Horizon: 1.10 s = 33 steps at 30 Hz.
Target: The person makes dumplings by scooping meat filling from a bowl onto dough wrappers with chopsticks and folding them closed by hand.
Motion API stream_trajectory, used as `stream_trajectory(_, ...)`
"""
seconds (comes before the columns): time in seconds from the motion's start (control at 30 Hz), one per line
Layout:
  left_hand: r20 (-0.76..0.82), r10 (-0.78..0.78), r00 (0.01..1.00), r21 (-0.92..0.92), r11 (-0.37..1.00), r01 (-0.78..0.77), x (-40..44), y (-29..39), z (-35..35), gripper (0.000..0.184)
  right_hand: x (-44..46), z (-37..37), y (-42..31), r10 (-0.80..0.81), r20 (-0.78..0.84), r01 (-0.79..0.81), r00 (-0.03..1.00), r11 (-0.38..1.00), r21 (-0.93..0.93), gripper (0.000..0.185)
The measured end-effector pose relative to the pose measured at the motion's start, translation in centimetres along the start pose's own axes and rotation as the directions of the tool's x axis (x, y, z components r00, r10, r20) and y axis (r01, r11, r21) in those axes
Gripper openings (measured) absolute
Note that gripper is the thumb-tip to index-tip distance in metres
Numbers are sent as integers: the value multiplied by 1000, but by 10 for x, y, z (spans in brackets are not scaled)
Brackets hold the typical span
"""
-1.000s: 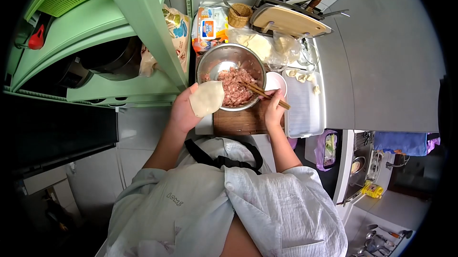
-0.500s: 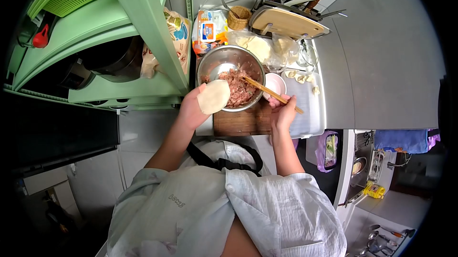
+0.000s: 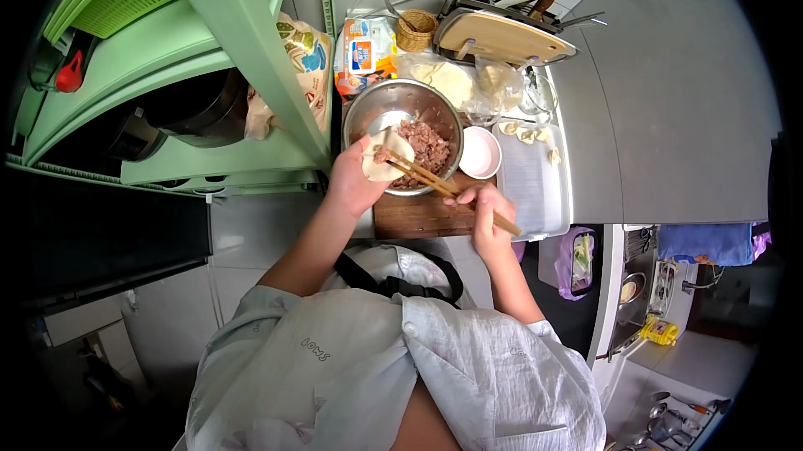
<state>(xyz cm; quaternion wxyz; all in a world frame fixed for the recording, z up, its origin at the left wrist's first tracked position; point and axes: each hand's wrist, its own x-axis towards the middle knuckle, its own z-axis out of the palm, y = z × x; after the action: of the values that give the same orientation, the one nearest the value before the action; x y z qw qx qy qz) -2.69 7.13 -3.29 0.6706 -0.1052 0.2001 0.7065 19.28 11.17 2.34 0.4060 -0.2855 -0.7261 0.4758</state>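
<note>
Two slender wooden chopsticks (image 3: 431, 181) are slanted to a dough wrapper (image 3: 376, 171) at the bowl's left edge.
The smooth, pale disc is cradled by the left hand (image 3: 350, 183), its hidden fingers' spread unclear; a coarse pink dab of mince (image 3: 382, 155) is met by the tips. The sticks are pinched by the right hand (image 3: 492, 218), lower right of the shiny steel bowl (image 3: 366, 108).
</note>
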Motion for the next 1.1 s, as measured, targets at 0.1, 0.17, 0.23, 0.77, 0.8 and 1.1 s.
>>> stream_trajectory(0.1,304,0,953,-149,988,47,22,2,-45,39,7,-7,-23,-104,134,132,986,966,-223,28)
stream_trajectory(0.17,286,45,957,-156,988,1,21,6,-46,39,5,-16,-24,-107,100,124,989,975,-183,29)
stream_trajectory(0.23,-82,131,988,-9,991,-132,-4,10,2,39,5,-25,-24,-96,33,98,995,992,-81,33)
stream_trajectory(0.77,-72,159,985,6,987,-159,-12,18,-19,43,27,7,92,282,-213,-284,936,959,22,45)
stream_trajectory(0.8,-77,159,984,4,987,-159,-14,18,-15,45,26,8,99,286,-232,-285,930,958,38,45)
stream_trajectory(1.1,-53,122,991,-37,992,-124,-10,17,-28,40,31,27,114,332,-388,-286,860,943,172,46)
